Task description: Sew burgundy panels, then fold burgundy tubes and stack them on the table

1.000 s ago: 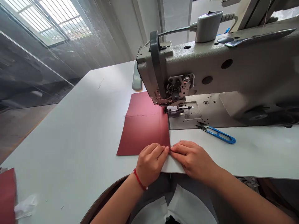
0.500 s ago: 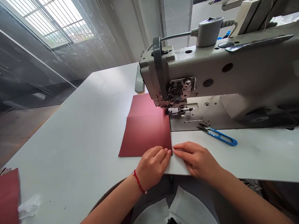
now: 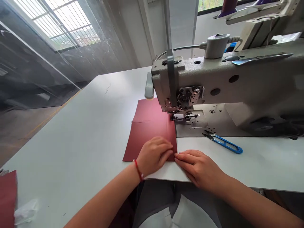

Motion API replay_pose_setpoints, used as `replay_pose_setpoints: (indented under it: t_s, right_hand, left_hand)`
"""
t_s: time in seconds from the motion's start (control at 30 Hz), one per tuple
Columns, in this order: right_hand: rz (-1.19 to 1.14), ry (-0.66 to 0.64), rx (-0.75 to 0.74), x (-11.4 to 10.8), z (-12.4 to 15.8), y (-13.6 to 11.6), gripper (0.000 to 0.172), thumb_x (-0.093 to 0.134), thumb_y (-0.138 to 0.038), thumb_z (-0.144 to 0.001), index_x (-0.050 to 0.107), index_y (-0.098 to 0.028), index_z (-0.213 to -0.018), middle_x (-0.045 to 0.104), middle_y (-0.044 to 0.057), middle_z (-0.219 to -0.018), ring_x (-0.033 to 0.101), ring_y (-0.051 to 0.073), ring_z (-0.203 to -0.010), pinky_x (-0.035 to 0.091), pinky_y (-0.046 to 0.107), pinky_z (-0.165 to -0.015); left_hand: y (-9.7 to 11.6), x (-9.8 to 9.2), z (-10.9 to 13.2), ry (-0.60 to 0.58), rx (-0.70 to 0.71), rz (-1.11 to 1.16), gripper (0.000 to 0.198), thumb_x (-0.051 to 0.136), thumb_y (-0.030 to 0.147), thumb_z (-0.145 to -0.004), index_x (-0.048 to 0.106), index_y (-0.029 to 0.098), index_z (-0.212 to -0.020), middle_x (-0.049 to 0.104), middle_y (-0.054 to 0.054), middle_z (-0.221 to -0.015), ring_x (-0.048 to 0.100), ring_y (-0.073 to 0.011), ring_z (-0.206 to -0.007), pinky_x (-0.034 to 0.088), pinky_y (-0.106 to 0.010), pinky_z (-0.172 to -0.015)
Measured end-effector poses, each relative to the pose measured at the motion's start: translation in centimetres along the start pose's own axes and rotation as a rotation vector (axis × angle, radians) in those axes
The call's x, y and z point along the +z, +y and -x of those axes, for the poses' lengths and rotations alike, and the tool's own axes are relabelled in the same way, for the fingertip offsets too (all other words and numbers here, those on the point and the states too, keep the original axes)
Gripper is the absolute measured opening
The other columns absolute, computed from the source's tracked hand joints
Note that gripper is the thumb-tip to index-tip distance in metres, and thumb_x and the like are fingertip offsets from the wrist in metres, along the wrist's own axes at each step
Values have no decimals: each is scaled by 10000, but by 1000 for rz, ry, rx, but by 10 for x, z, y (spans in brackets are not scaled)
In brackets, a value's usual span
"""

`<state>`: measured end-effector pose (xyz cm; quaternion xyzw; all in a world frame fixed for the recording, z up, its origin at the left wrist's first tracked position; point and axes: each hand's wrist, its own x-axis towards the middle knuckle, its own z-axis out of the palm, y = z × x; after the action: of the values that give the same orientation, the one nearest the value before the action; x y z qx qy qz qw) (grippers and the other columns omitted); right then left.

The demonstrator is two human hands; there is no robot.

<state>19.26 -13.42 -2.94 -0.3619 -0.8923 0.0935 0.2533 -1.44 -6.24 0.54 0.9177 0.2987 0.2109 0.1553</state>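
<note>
A dark red leather-like sheet [image 3: 147, 129] lies flat on the white table [image 3: 83, 139], its far right part under the presser foot [image 3: 180, 116] of a grey industrial sewing machine [image 3: 225, 82]. A stitched line crosses the sheet. My left hand [image 3: 154, 155], a red string at the wrist, rests on the sheet's near right corner with fingers curled and pressing down. My right hand [image 3: 198, 166] lies flat on the table just right of that corner, fingertips touching the sheet's edge.
Blue thread snips [image 3: 223, 143] lie on the table right of the needle plate. More dark red material [image 3: 7, 198] and a scrap of clear plastic [image 3: 25, 212] sit at the near left edge. Clear plastic sheeting [image 3: 35, 72] hangs at the left.
My left hand has slid forward onto the sheet's near right corner. My right hand stays at the edge. The camera has tilted up and shifted slightly.
</note>
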Motion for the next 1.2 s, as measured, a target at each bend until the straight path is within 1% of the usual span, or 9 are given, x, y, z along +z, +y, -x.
replay_pose_setpoints:
  t_s: [0.07, 0.17, 0.23, 0.33, 0.47, 0.77, 0.9, 1.03, 1.2]
  right_hand:
    - [19, 2, -1, -1, 0, -1, 338, 454, -122, -940, 593, -138, -1248, 653, 82, -1201, 594, 234, -1056, 521, 413, -911]
    - [18, 0, -6, -2, -1, -1, 352, 457, -119, -942, 579, -159, -1269, 648, 69, -1210, 588, 229, -1062, 518, 403, -924]
    - [18, -12, -17, -2, -1, -1, 353, 465, -119, -936, 580, -162, -1267, 646, 66, -1214, 586, 231, -1066, 521, 405, -922]
    - [21, -30, -22, -2, -4, 1, 347, 470, -120, -928, 588, -158, -1252, 648, 64, -1213, 591, 235, -1065, 519, 434, -933]
    - [27, -4, -12, -1, -9, 5, 353, 455, -125, -935, 578, -167, -1262, 651, 61, -1213, 599, 224, -1080, 483, 470, -996]
    - [79, -1, -2, 0, -25, 22, 323, 449, -100, -930, 625, -116, -1201, 662, 96, -1184, 615, 247, -1041, 508, 451, -971]
    - [105, 3, 1, -1, -31, 31, 320, 465, -84, -917, 633, -104, -1188, 663, 105, -1178, 614, 257, -1034, 512, 446, -964]
    - [84, -9, 4, -4, -41, 41, 313, 445, -67, -909, 648, -109, -1144, 680, 99, -1134, 632, 239, -1001, 505, 447, -972]
    - [78, -34, 23, -7, -51, 54, 318, 445, -72, -902, 641, -128, -1146, 674, 99, -1136, 628, 235, -1033, 508, 447, -969]
  left_hand:
    - [-13, 1, -17, -9, -101, -53, 205, 579, 231, -885, 659, 183, -1068, 660, -103, -1175, 600, -256, -1085, 472, -520, -970]
    - [-25, 6, -29, -78, -199, -101, 391, 632, 318, -860, 584, 215, -1234, 521, -122, -1384, 471, -330, -1266, 222, -738, -1036]
    - [-26, 8, -28, -117, -236, -91, 494, 653, 354, -846, 529, 223, -1306, 473, -129, -1427, 428, -351, -1303, 94, -799, -1010]
    - [-26, 6, -25, -147, -251, -73, 540, 677, 364, -828, 514, 235, -1326, 461, -127, -1437, 418, -355, -1313, 27, -807, -1000]
    - [-33, 3, -30, -156, -247, -75, 541, 677, 384, -825, 520, 258, -1327, 467, -117, -1434, 436, -342, -1303, 40, -778, -1029]
    - [-54, 7, -50, -161, -281, -83, 625, 663, 444, -825, 455, 248, -1380, 430, -125, -1460, 399, -347, -1328, -10, -769, -1035]
    - [-61, 6, -60, -153, -284, -68, 617, 676, 443, -819, 463, 242, -1362, 462, -124, -1438, 446, -348, -1284, -6, -784, -1021]
    - [-70, 5, -70, -122, -273, -75, 478, 677, 457, -818, 570, 250, -1235, 613, -99, -1270, 575, -313, -1118, 81, -735, -1061]
    - [-87, 9, -78, -88, -227, -100, 381, 675, 475, -814, 642, 253, -1122, 674, -73, -1107, 614, -299, -1018, 313, -608, -1028]
